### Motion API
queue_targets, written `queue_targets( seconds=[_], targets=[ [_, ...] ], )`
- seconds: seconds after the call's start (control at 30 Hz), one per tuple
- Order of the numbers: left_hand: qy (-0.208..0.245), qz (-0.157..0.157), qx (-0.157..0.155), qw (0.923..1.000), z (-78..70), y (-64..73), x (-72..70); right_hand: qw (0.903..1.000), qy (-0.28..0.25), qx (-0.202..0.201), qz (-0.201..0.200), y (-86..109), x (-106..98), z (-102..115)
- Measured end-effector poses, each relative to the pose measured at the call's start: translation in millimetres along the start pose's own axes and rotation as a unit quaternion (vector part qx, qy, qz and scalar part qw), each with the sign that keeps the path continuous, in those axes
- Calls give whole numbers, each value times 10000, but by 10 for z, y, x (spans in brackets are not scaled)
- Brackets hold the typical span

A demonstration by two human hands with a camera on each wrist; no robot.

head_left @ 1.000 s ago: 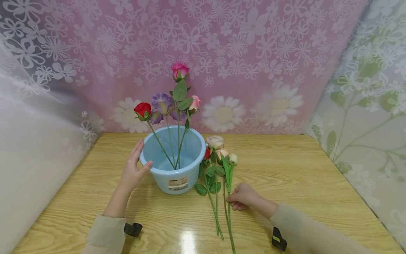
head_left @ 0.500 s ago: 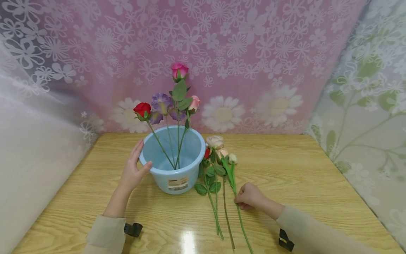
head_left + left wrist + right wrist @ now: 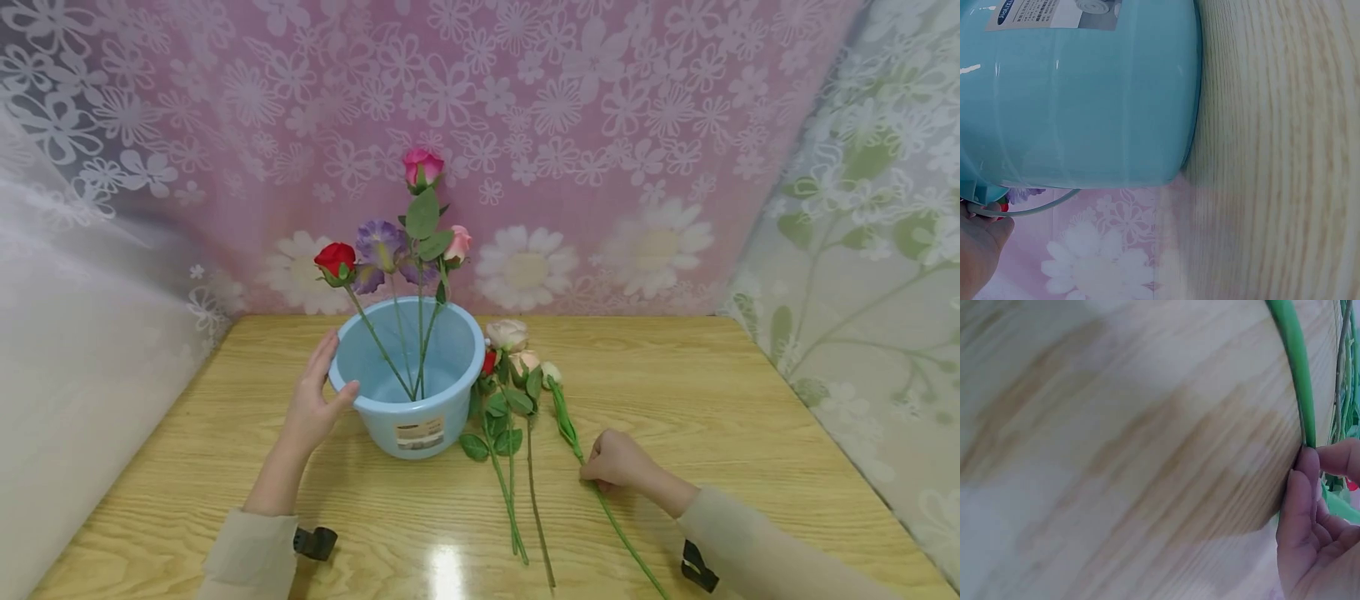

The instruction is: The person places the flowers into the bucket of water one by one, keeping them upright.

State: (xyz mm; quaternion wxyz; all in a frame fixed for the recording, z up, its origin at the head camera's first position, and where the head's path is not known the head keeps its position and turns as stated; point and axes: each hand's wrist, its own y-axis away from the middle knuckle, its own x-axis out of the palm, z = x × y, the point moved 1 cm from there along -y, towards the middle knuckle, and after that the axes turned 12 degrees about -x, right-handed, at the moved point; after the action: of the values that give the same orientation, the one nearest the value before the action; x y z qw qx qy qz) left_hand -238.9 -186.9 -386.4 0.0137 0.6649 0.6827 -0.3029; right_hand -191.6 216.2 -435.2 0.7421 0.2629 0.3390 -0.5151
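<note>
Pinching a white flower [image 3: 566, 423] by its stem: right hand [image 3: 628, 465], head view, flower right of blue bucket [image 3: 420, 435]; left hand [image 3: 313, 402] on bucket rim, thumb and fingers spread | left wrist: hand partly seen beside bucket, fingers unclear | right wrist: thumb and fingertip pressed together on stem [image 3: 1301, 375]

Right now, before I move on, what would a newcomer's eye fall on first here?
Probably the bright pink rose, tallest in the round light-blue plastic tub and set against the paler pink floral backdrop. The vivid red rose leaning left from the tub likely comes next. To the right, the right hand pinches the green stem of a cream-white flower on the wooden table.
</note>
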Motion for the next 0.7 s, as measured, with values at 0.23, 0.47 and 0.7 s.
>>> queue_targets(
  seconds=[0.23,0.47,0.7],
  targets=[
    [-73,-27,-6,10000,24,-7,7,9971,-754,-51,56,14,-65,-66],
    [-51,-10,-29,10000,4,0,0,9719,-2312,395,204,-7,-144,-134],
    [-38,8,-42,10000,8,1,1,9348,-3465,730,281,-8,-180,-163]
  ],
)
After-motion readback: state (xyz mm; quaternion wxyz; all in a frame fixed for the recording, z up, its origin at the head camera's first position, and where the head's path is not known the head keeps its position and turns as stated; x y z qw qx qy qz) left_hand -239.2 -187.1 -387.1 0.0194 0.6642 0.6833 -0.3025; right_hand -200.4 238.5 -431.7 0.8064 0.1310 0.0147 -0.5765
